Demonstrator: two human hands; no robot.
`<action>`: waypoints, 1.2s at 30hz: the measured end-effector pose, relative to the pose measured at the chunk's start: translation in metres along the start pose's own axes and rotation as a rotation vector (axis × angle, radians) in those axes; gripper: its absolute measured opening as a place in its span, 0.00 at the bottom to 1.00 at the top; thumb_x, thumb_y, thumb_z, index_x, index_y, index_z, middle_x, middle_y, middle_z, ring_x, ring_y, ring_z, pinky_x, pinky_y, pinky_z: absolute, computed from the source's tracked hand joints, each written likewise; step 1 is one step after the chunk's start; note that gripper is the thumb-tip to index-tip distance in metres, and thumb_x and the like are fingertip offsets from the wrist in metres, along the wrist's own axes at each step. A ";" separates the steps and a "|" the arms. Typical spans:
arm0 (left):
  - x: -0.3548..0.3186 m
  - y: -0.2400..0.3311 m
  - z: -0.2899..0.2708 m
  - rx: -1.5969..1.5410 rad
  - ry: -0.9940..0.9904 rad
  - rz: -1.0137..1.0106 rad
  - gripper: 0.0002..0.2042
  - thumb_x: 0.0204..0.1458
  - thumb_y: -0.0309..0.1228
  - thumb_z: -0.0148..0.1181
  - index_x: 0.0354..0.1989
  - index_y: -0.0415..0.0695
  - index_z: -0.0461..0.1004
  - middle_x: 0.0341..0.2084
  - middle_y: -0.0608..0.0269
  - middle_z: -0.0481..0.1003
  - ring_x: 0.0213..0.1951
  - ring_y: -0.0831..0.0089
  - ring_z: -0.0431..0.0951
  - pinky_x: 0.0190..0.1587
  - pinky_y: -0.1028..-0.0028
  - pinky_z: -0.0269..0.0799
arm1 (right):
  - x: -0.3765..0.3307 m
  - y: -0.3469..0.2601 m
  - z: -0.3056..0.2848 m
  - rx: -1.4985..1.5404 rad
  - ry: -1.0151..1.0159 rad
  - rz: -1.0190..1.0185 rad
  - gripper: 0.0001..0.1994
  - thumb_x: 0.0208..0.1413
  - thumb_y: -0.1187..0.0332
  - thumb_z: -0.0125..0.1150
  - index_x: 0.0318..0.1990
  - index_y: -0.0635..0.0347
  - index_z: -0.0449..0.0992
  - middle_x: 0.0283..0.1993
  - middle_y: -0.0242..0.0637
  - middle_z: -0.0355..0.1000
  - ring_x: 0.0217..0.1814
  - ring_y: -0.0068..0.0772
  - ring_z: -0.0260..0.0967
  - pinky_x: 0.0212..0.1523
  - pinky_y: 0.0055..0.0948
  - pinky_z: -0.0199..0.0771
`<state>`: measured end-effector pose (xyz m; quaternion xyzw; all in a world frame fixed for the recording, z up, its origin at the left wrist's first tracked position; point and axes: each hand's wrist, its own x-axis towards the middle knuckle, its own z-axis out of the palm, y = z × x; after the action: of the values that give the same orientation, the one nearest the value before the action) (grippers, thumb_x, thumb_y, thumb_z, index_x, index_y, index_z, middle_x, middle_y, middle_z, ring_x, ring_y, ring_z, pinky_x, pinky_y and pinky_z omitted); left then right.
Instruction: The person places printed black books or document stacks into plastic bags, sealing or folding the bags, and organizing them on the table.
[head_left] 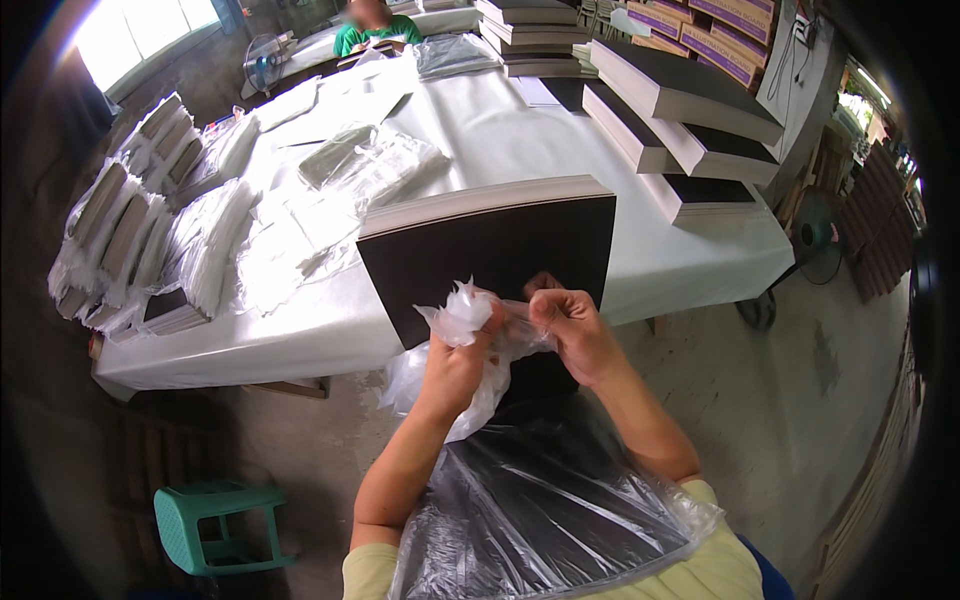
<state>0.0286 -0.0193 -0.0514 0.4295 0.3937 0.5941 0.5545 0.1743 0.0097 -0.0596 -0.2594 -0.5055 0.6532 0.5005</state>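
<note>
Both my hands are closed on thin clear plastic in front of a thick black-faced stack of boards (pixel 490 250) with pale edges, which stands tilted at the table's near edge. My left hand (pixel 462 355) grips a crumpled bunch of plastic bags (pixel 455 400), whose ragged ends stick up above the fingers. A stretch of the plastic runs across to my right hand (pixel 573 330), which pinches it between thumb and fingers. Below, a clear plastic sheet (pixel 560 500) lies over something dark against my torso; I cannot tell what is under it.
Plastic-wrapped stacks (pixel 130 230) crowd the white-covered table's (pixel 700 270) left end. Loose plastic wrap (pixel 370 160) lies mid-table. Black-topped board stacks (pixel 690 100) rise at the right. A green stool (pixel 190 530) stands on the floor. A person in green (pixel 378 35) sits at the far side.
</note>
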 end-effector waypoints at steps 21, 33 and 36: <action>-0.060 -0.025 -0.144 -0.760 -0.101 0.264 0.24 0.37 0.43 0.65 0.41 0.42 0.67 0.35 0.54 0.70 0.39 0.60 0.71 0.51 0.58 0.57 | -0.007 -0.035 -0.064 0.515 0.005 0.217 0.20 0.49 0.47 0.50 0.21 0.54 0.62 0.12 0.22 0.50 0.09 0.13 0.45 0.11 0.15 0.47; -0.045 -0.021 -0.112 -0.456 -0.498 0.255 0.17 0.32 0.38 0.69 0.28 0.43 0.71 0.29 0.62 0.71 0.35 0.69 0.69 0.35 0.65 0.66 | -0.029 -0.020 -0.064 0.578 -0.543 -0.118 0.32 0.42 0.42 0.54 0.46 0.63 0.66 0.37 0.43 0.68 0.37 0.36 0.67 0.39 0.40 0.67; -0.053 -0.015 -0.120 -0.546 -0.311 0.242 0.18 0.31 0.37 0.69 0.29 0.42 0.71 0.30 0.62 0.71 0.34 0.70 0.69 0.33 0.67 0.66 | -0.038 0.001 -0.052 0.404 -0.659 -0.125 0.32 0.43 0.43 0.54 0.46 0.63 0.66 0.36 0.43 0.69 0.34 0.36 0.68 0.38 0.40 0.67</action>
<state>-0.0792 -0.0697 -0.1075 0.3942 0.0767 0.6666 0.6279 0.2318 -0.0048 -0.0850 0.0995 -0.5151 0.7562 0.3911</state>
